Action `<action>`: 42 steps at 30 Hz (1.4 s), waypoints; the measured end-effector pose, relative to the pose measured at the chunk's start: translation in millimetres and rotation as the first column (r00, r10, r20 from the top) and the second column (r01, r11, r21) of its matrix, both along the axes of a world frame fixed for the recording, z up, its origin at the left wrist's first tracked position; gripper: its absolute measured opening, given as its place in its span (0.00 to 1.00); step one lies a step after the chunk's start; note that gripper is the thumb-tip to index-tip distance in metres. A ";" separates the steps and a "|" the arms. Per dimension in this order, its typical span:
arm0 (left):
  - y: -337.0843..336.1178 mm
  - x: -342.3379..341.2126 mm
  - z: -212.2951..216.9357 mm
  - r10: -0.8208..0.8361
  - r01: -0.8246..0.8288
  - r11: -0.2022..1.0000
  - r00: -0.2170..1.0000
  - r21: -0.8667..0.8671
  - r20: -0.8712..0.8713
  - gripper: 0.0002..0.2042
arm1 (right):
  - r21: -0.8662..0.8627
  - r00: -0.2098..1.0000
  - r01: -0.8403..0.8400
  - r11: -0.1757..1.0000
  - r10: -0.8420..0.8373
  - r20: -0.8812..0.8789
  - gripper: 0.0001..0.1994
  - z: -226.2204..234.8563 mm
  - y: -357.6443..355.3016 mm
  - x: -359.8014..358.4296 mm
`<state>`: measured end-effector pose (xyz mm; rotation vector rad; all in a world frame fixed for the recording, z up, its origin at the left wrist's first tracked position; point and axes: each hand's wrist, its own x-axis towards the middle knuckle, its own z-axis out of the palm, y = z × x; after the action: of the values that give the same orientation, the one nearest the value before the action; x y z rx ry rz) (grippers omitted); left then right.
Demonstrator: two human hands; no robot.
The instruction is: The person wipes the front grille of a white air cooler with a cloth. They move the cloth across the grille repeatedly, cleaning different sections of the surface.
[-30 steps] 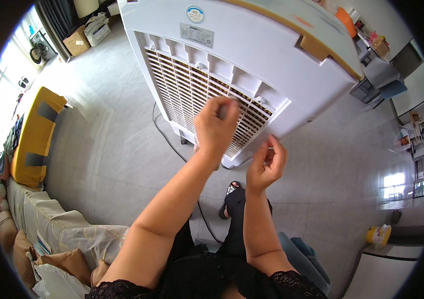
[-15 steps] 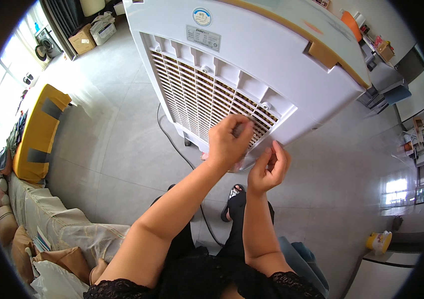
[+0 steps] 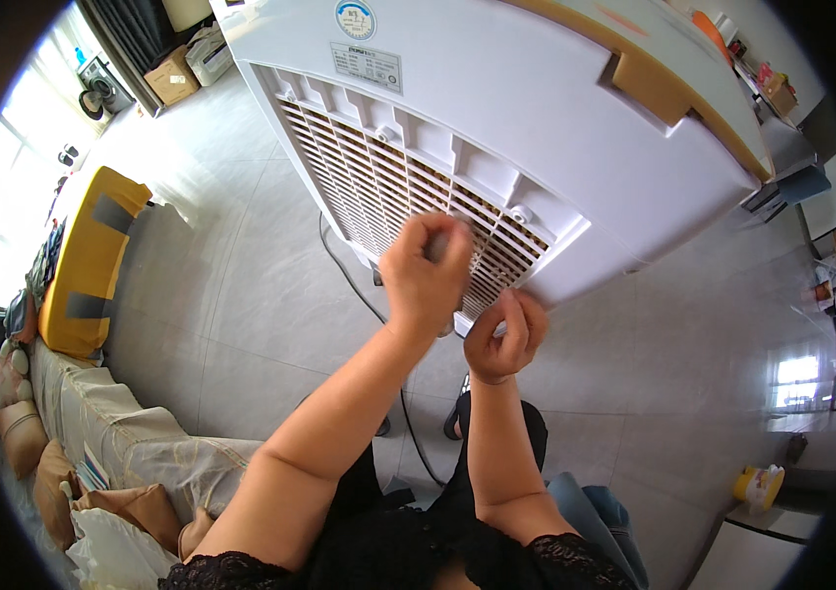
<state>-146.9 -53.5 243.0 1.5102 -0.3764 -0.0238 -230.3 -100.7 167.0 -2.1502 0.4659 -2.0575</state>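
A big white air cooler (image 3: 555, 118) stands in front of me, its slatted rear grille (image 3: 378, 187) facing me. My left hand (image 3: 426, 275) is curled against the grille's lower part, fingertips pinched at the slats; whether it holds anything is hidden. My right hand (image 3: 504, 334) is pinched shut at the grille's lower right corner, on its edge. Both forearms come up from the bottom of the picture.
A dark power cord (image 3: 359, 295) runs over the grey tiled floor (image 3: 231, 285) below the cooler. A yellow bench (image 3: 88, 261) and a cloth-covered sofa (image 3: 113, 442) lie at left. Boxes (image 3: 177, 74) sit at the far top left, a yellow container (image 3: 757, 484) at lower right.
The cooler now looks nearer and larger. My left hand has gone from spread on the grille to curled with pinched fingers. My right hand has closed in on the grille's lower corner.
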 end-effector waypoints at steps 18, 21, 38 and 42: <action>0.8 -3.0 -16.5 0.009 -0.011 0.999 0.997 0.030 0.083 0.04 | -0.035 1.000 -0.010 0.999 0.011 0.023 0.14 5.3 -5.2 0.0; 5.1 -11.2 -26.8 -0.218 0.208 0.976 0.917 0.064 0.335 0.03 | -0.028 0.999 -0.029 0.999 0.030 0.022 0.15 5.9 -6.4 1.0; 5.0 5.6 -26.7 -0.026 0.024 0.993 1.000 0.114 0.013 0.04 | -0.032 1.000 -0.024 0.999 0.024 0.000 0.15 2.2 -6.6 2.6; 2.0 3.3 -19.7 0.006 -0.005 0.999 1.000 0.039 -0.006 0.04 | -0.021 0.999 -0.041 0.999 0.041 0.007 0.15 0.6 -8.2 2.3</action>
<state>-143.5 -51.6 223.3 1.5488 -0.3684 -0.0318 -228.0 -108.8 167.6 -2.1446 0.3984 -2.0563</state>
